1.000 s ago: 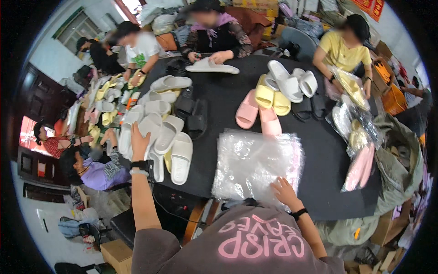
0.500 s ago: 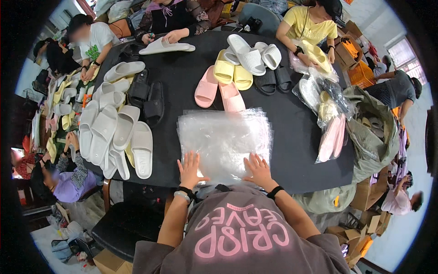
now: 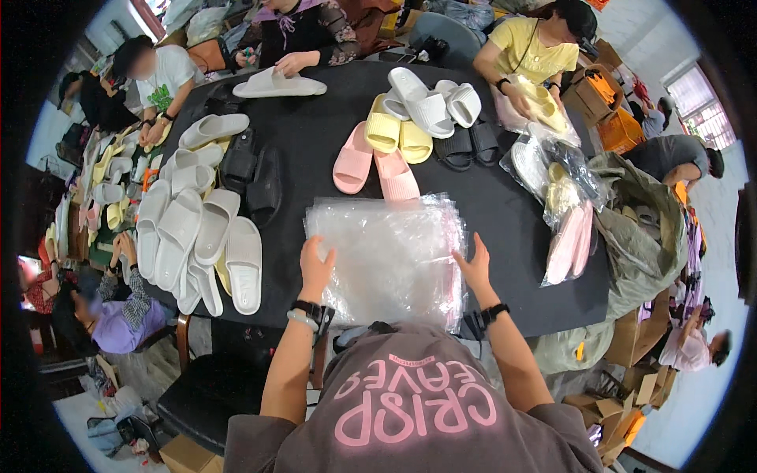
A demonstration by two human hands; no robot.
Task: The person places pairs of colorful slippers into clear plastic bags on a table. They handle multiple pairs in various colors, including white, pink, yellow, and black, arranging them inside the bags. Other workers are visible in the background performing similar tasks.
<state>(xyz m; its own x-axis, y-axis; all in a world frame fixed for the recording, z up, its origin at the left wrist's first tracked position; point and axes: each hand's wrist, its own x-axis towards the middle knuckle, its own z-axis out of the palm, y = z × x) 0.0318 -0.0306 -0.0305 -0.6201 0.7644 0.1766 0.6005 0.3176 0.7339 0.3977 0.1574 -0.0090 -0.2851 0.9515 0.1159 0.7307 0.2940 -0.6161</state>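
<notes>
A stack of clear plastic bags (image 3: pixel 386 260) lies flat on the black table in front of me. My left hand (image 3: pixel 317 266) is at the stack's left edge, thumb apart from the fingers. At the right edge stands my right hand (image 3: pixel 475 264), also open, its thumb toward the bags. Both hands are turned on edge with the stack between them. Just beyond the bags lie pink slide sandals (image 3: pixel 355 162), one partly under the stack's far edge, with yellow slides (image 3: pixel 415 143) and a white slide (image 3: pixel 423 102) behind them.
Grey slides (image 3: pixel 180 229) are heaped on the left beside black slides (image 3: pixel 265 185). Bagged slides (image 3: pixel 569 240) lie at the right near a large green sack (image 3: pixel 643 260). Across the table, one person touches a white slide (image 3: pixel 276 84); another handles a bagged yellow pair (image 3: pixel 541 102).
My hands have moved from lying flat on the near part of the bags out to the two sides, and turned on edge. The person at far right has shifted the bagged yellow slides.
</notes>
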